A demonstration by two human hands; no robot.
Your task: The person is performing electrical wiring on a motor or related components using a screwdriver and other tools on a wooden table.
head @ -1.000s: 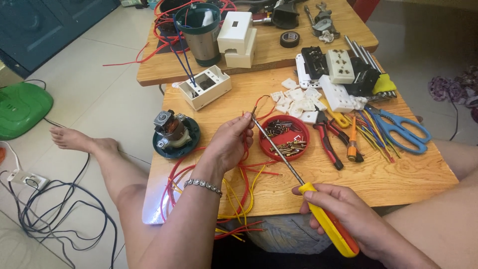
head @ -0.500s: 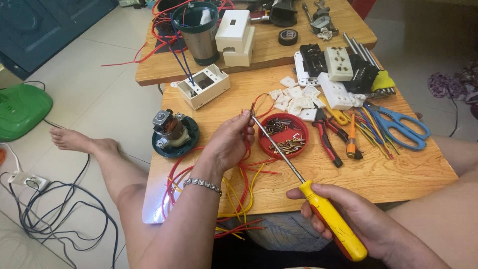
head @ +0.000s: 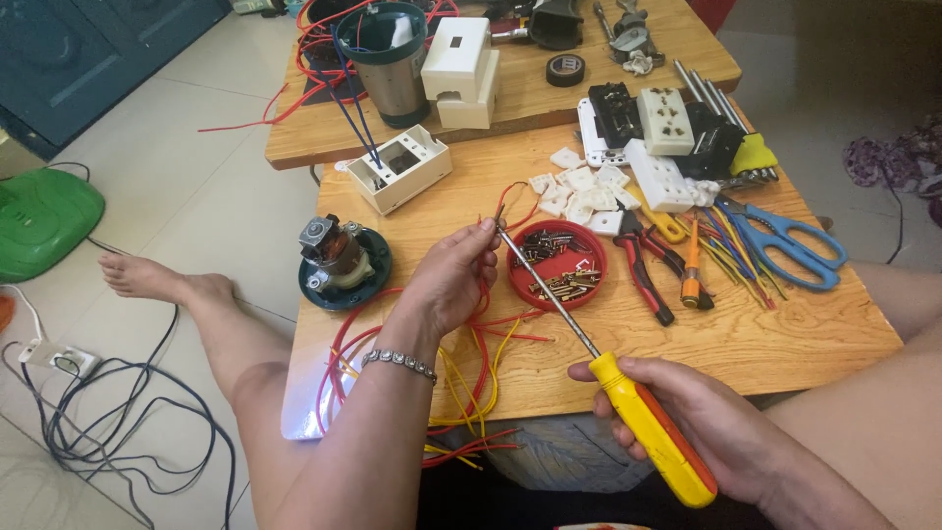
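Your right hand [head: 721,432] clamped the stiff screwdriver [head: 628,402] at its grippy yellow handle, lower right; left hand [head: 446,280] fingertips pinched its thin tip.

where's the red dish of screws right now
In the head view the red dish of screws sits mid-table, just right of the left hand, under the screwdriver shaft, with the red-handled pliers to its right.

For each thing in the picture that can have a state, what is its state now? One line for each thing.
left hand: closed, pinching the tip of the screwdriver shaft
right hand: closed around the screwdriver handle
screwdriver: held above the table, tip at the left fingers
red dish: open, holds small metal parts
blue scissors: lying flat, blades closed
red pliers: lying flat, jaws closed
white box: open on top
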